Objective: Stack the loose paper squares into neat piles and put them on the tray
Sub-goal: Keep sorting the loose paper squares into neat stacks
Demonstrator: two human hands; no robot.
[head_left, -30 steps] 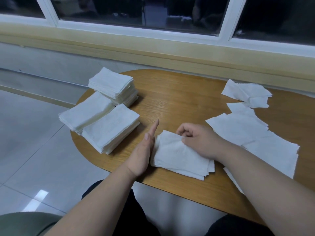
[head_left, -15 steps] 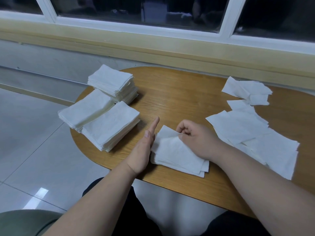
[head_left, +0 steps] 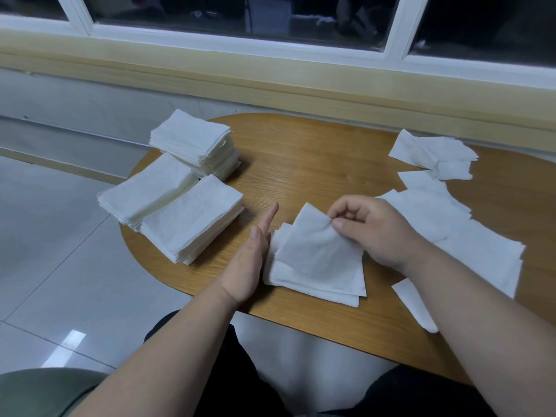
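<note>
Right hand (head_left: 373, 233) pinches top paper square (head_left: 316, 254), raised corner pointing away

We identify the setting as an indoor room with a plain work surface. The view does not settle whether it is an office, a classroom or a home. We base this on four features: a white-framed window (head_left: 394, 31) with dark glass along the far side, a pale yellow sill ledge (head_left: 270, 82) beneath it, a glossy light-tiled floor (head_left: 45, 236) showing a bright reflection, and a round-ended wood-grain table (head_left: 316, 164) close under the ledge, carrying paper squares (head_left: 192, 218) in piles.
</note>
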